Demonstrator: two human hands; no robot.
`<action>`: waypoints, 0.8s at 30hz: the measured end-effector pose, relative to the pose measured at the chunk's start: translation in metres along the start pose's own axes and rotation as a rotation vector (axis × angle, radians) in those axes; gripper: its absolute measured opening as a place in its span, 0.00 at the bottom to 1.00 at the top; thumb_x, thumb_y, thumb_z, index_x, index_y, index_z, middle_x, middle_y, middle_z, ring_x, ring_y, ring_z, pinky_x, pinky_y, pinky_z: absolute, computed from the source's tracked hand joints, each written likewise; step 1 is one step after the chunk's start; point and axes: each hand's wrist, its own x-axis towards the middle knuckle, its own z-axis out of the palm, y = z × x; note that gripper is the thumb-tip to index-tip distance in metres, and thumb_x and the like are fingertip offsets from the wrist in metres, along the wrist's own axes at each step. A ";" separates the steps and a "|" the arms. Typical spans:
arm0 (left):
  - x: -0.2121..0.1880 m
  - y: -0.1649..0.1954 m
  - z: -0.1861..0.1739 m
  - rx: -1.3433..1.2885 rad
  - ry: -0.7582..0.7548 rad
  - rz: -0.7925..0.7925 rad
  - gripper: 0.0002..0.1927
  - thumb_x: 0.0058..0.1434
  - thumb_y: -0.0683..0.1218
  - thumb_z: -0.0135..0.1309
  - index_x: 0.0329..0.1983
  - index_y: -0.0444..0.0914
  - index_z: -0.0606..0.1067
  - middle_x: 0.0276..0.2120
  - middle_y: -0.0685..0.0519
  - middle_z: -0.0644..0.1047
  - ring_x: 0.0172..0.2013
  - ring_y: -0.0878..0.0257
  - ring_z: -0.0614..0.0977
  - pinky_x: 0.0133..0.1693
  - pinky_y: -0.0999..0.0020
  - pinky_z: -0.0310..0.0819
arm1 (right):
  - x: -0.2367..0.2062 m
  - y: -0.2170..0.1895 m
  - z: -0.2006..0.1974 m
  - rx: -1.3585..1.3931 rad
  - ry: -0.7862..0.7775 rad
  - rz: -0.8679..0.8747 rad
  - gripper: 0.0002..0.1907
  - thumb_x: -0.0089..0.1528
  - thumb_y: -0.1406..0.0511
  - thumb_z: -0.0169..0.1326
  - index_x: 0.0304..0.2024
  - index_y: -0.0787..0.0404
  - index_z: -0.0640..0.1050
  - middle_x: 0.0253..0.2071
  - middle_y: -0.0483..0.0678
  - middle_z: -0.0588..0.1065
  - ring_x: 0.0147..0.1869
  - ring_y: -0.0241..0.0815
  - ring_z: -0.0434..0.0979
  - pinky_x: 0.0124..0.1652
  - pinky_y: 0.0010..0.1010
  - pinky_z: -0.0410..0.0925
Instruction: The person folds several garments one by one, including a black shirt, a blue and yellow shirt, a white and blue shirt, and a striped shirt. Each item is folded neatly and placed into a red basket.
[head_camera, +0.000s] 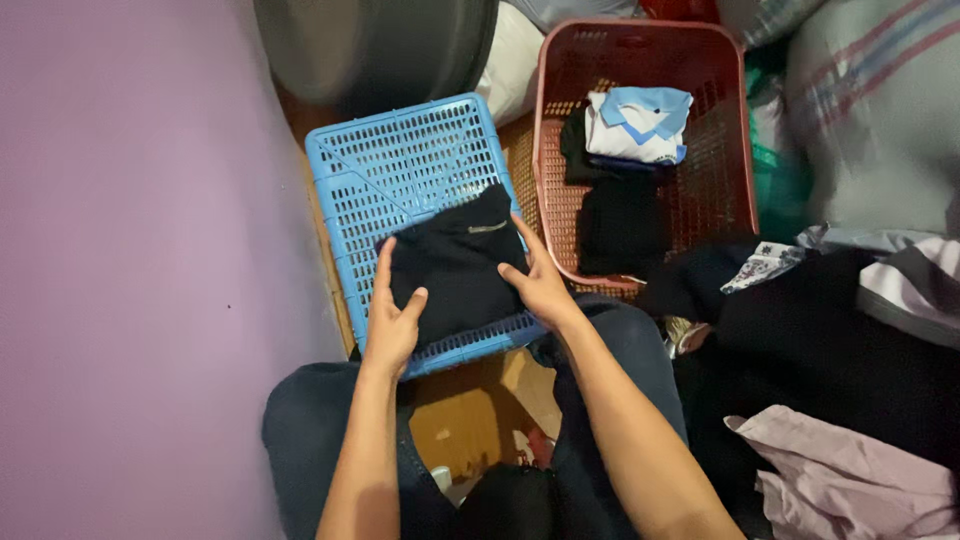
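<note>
Two bare hands rest on a folded black garment (455, 262) that lies in the near right corner of a blue plastic basket (400, 170), just left of the frame's centre. The left hand (392, 318) lies flat on the garment's lower left edge, fingers together and pointing up the frame, thumb spread out to the right. The right hand (540, 280) presses on the garment's right edge, fingers stretched up along it and thumb reaching left onto the cloth; neither hand pinches the fabric.

Beside the blue basket, touching its right side, stands a red plastic basket (735, 150) in the upper middle of the frame. Inside it lie a folded white shirt with a light blue collar (638, 125) and, below that, a folded black cloth (620, 225).

At right spreads a heap of loose clothes: dark pieces (830, 340) and a pale pink garment (850, 480) at lower right. A purple wall (130, 270) fills the left side. The person's knees in dark jeans (300, 430) show at the bottom.
</note>
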 end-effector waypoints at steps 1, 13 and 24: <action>0.001 -0.002 -0.002 0.025 -0.039 0.052 0.41 0.65 0.35 0.54 0.81 0.44 0.56 0.80 0.46 0.57 0.81 0.49 0.53 0.76 0.56 0.43 | 0.001 0.000 -0.001 0.059 -0.011 0.008 0.46 0.60 0.79 0.55 0.78 0.59 0.54 0.79 0.56 0.53 0.82 0.48 0.49 0.73 0.37 0.46; 0.008 -0.031 -0.007 -0.345 0.058 -0.263 0.37 0.58 0.32 0.54 0.68 0.45 0.58 0.59 0.43 0.66 0.57 0.54 0.74 0.55 0.59 0.69 | 0.003 0.013 -0.012 -0.026 -0.035 0.018 0.41 0.60 0.81 0.53 0.75 0.60 0.61 0.76 0.55 0.61 0.81 0.46 0.56 0.73 0.35 0.50; 0.005 -0.027 -0.005 -0.294 -0.155 -0.336 0.31 0.59 0.35 0.56 0.68 0.41 0.72 0.63 0.43 0.71 0.61 0.53 0.70 0.61 0.60 0.62 | 0.004 0.027 -0.008 0.131 0.111 0.224 0.34 0.63 0.77 0.55 0.71 0.61 0.61 0.58 0.59 0.77 0.60 0.47 0.78 0.55 0.32 0.71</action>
